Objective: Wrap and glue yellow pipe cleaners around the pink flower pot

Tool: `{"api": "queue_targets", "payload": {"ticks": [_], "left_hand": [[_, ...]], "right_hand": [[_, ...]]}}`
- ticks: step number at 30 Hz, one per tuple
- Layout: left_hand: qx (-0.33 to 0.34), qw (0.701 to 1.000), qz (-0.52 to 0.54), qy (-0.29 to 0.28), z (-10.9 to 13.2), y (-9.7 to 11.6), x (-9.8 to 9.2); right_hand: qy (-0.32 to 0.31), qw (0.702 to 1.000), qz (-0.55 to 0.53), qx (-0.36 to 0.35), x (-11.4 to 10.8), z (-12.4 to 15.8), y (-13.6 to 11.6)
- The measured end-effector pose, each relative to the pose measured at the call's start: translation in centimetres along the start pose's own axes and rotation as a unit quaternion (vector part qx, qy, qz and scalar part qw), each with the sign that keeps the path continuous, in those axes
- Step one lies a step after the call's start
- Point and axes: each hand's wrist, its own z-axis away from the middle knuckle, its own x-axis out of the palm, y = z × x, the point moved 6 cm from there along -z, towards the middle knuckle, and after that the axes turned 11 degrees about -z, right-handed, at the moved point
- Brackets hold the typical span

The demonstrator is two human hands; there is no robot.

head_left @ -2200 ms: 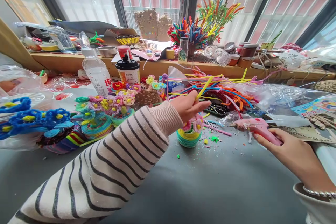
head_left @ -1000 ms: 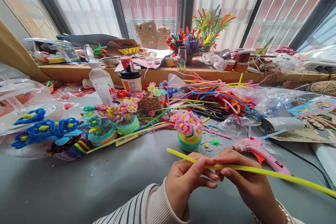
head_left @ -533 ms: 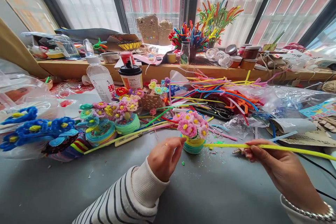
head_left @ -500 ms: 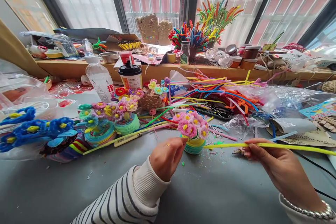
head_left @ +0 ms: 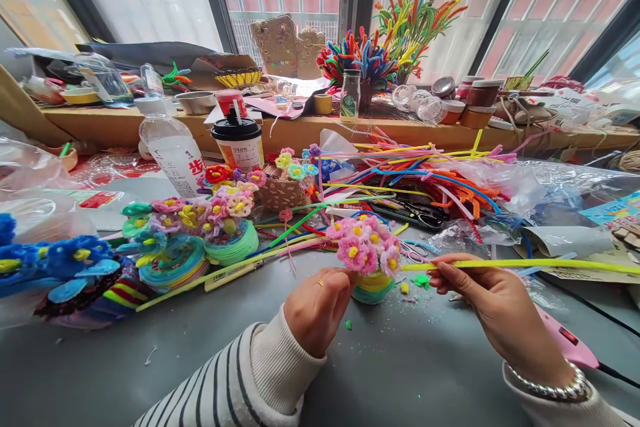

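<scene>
My right hand [head_left: 493, 313] pinches a long yellow pipe cleaner [head_left: 540, 266] between thumb and fingers. Its left end meets the side of a small pot [head_left: 373, 288] wrapped in yellow and green coils. Pink pipe-cleaner flowers [head_left: 363, 243] with yellow centres fill the pot's top. My left hand [head_left: 317, 310] is closed at the pot's left side, its fingertips against the pot and partly hidden beneath the flowers. Behind the right wrist lies a pink corded tool [head_left: 570, 337], partly covered.
Finished flower pots [head_left: 233, 240] and blue flowers [head_left: 65, 257] stand at the left, near a water bottle [head_left: 170, 147] and a lidded cup [head_left: 239, 143]. Loose pipe cleaners [head_left: 440, 180] are heaped behind, with scissors [head_left: 415, 251] before them. Green scraps [head_left: 421, 280] lie beside the pot.
My right hand has moved left along the yellow pipe cleaner, closer to the pot. The left hand stays at the pot. The view has shifted slightly, and the pink tool now shows.
</scene>
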Motion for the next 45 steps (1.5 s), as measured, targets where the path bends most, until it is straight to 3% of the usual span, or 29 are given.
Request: {"api": "queue_targets", "payload": {"ticks": [13,18,31,45], "left_hand": [[0.019,0.999,-0.018,-0.048,-0.3,0.0,0.9],[0.025,0.997,-0.031,-0.059,-0.3,0.0,1.1],[0.049,0.997,-0.042,-0.042,-0.3,0.3,1.0],[0.040,0.997,-0.043,-0.055,-0.1,0.1,1.1]], "right_hand": [[-0.053,0.992,0.100,0.053,1.6,-1.0,-2.0],[-0.102,0.983,0.140,0.061,2.5,-2.0,-2.9],[-0.187,0.965,0.179,0.050,5.3,-5.3,-3.1],[-0.152,0.978,0.135,0.052,5.3,-5.7,-2.5]]}}
